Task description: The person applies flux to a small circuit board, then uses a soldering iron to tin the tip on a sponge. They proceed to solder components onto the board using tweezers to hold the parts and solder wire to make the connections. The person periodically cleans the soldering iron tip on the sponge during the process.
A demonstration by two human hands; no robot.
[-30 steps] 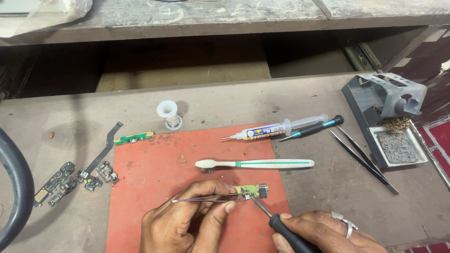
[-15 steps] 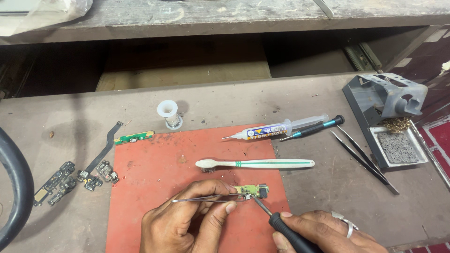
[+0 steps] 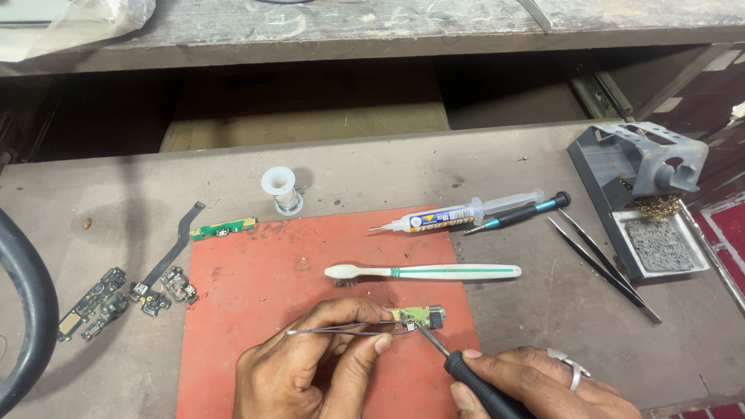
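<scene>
Tweezers sit pinched in the left hand, tips on a small green circuit board just beyond its fingertips, on the red mat. Beside it the right hand wraps a black-handled soldering iron, tip touching the board. Past the board lies a toothbrush; bare mat spreads left of the left hand, and the worktop edge runs just under the right wrist.

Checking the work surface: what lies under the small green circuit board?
The small green circuit board rests on the red mat. The left hand and tweezers cover the mat beside its left end.
</scene>
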